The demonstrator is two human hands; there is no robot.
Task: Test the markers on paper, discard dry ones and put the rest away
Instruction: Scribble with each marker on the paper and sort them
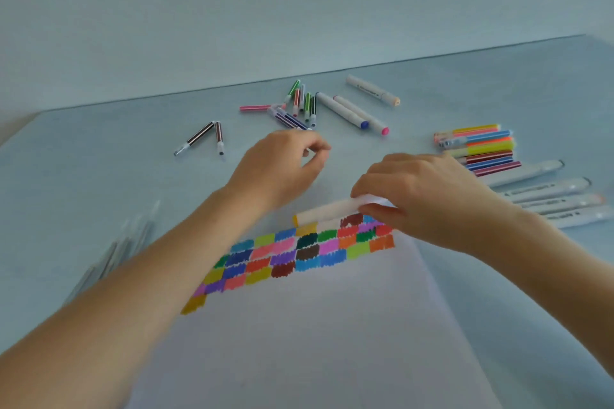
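Observation:
A white sheet of paper [315, 325] lies in front of me, with several rows of coloured test patches [299, 252] across its top. My right hand [422, 196] grips a thick white marker with a yellow end [329, 211], held level just above the patches. My left hand [282, 166] hovers beyond the paper with thumb and forefinger pinched together; whether a small cap sits between them I cannot tell. Behind it lies a loose pile of thin markers [299, 106].
Three thick white markers [355, 109] lie at the back. On the right sits a neat row of thin coloured markers [478, 149] and several thick white ones [548, 196]. Two dark thin markers [206, 138] lie at the left, and blurred clear objects [113, 252] at the left edge.

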